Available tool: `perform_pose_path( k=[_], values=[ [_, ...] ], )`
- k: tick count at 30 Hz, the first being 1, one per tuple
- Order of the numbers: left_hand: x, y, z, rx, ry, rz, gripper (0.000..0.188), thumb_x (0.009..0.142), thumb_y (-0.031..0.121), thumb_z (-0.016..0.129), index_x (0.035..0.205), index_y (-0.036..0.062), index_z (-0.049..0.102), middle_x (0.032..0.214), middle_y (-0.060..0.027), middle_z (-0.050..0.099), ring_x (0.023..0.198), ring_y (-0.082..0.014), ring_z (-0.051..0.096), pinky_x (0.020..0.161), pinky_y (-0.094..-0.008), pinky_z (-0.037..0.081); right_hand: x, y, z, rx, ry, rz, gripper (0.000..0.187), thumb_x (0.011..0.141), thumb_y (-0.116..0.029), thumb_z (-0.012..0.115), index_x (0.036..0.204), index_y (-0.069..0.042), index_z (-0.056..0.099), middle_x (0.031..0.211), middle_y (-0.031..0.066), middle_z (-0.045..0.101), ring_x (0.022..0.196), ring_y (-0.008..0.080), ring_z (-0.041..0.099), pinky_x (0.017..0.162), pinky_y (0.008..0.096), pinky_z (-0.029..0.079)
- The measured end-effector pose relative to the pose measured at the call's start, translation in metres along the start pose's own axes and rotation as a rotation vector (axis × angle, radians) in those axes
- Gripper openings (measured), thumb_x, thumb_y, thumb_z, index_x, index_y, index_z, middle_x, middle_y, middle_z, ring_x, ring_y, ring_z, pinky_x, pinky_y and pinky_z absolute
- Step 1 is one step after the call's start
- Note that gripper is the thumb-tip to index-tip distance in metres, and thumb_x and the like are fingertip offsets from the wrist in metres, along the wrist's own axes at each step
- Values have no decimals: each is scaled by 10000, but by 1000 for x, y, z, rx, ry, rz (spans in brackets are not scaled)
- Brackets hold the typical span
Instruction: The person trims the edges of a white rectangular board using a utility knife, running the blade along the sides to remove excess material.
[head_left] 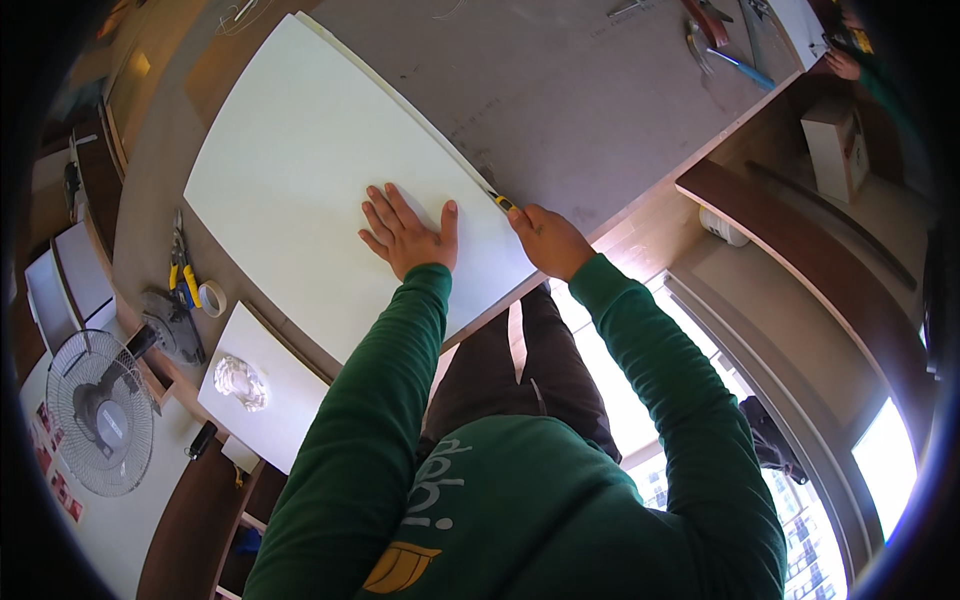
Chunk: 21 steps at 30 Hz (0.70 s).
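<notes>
A large white board (300,150) lies flat on the grey-brown worktable (560,110). My left hand (405,230) rests palm down on it, fingers spread. At the board's right long edge, close to the near corner, my right hand (550,240) is closed around a yellow and black utility knife (504,202). The knife's tip points away from me and meets that edge; I cannot tell how deep the blade sits. A pale strip runs along the same edge of the board.
Yellow-handled pliers (183,270) and a tape roll (212,298) lie left of the board. A fan (102,420) stands at the left beside a smaller white panel (285,400). A hammer (698,48) and a blue-handled tool (742,68) lie far right. Another person's hand (843,64) shows there.
</notes>
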<state>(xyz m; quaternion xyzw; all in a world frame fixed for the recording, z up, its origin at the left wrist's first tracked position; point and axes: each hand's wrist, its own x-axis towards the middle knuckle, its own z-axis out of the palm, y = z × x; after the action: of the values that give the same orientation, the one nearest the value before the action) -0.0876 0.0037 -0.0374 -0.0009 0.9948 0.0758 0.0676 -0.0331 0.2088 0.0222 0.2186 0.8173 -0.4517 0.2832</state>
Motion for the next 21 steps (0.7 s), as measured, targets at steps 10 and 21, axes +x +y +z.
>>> perform_pose_path(
  k=[10,21],
  values=[
    [-1,-1,-1,-37,10,6,1027,903,709,551,1642,82,214,1726,-158,148,1602,-339,81,1268,-578,21,14,0,-2,-79,-100,46,560,1090,-437,379,1046,50,652,964,298,689,897,451,664,848,495,514],
    [-2,-2,6,-21,73,0,997,914,686,549,1639,81,230,1723,-153,167,1602,-335,84,1271,-568,19,1,11,-26,644,-357,253,466,1091,-451,400,1049,-36,609,695,65,612,547,176,607,524,308,513]
  ],
)
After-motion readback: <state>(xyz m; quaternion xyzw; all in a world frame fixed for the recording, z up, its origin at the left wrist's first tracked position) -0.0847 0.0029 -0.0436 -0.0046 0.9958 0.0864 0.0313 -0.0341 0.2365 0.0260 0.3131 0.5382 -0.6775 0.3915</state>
